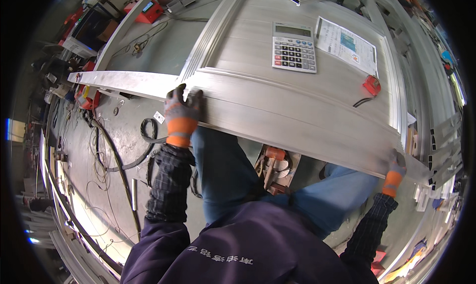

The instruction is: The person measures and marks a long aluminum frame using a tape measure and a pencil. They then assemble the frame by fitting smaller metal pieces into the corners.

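Observation:
A wide, silvery aluminium profile (292, 118) lies across in front of me, along the near side of a metal frame panel (243, 46). My left hand (182, 114), in a grey and orange glove, is closed on the profile's left end, with fingers bent over its top. At the opposite end my right hand (395, 172) grips the near corner; its fingertips are slightly blurred. Beyond the profile, on the panel, lie a grey calculator (294, 47), a printed paper sheet (347, 45) and a red tape measure (371, 85).
A narrow metal bar (126, 79) sticks out leftward past my left hand. Below the profile, between my knees, stands a box holding an orange-headed mallet (274, 155). Black hoses and cables (119, 155) trail over the floor at left. Long metal profiles (421, 81) are stacked at right.

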A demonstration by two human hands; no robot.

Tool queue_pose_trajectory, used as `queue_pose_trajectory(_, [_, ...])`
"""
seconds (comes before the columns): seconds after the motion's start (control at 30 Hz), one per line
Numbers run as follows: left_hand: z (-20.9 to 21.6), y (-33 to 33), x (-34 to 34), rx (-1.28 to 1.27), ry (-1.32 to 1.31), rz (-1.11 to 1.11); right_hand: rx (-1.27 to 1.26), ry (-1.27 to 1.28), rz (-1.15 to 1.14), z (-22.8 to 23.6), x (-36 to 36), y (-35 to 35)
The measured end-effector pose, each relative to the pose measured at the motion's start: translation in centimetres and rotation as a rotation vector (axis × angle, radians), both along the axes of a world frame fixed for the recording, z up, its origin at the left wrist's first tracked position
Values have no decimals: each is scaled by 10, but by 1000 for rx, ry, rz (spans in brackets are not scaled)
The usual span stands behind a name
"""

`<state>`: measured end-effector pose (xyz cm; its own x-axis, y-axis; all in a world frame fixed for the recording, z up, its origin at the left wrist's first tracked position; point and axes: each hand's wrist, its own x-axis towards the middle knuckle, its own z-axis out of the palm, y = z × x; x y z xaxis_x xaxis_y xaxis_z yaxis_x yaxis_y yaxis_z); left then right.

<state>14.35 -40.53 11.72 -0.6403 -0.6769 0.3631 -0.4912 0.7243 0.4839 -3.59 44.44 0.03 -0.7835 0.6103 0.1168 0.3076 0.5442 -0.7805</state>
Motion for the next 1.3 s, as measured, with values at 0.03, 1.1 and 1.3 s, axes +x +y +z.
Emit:
queue_pose_trajectory(0.03, [6, 17, 6, 103, -8, -96, 45, -10, 4, -1, 0, -4])
queue_pose_trajectory(1.1, [-61, 188, 57, 1880, 166, -373, 101, 125, 415, 7, 28, -67])
queue_pose_trajectory(1.3, [-39, 182, -3, 2295, 544, -261, 616, -39, 323, 39, 32, -118])
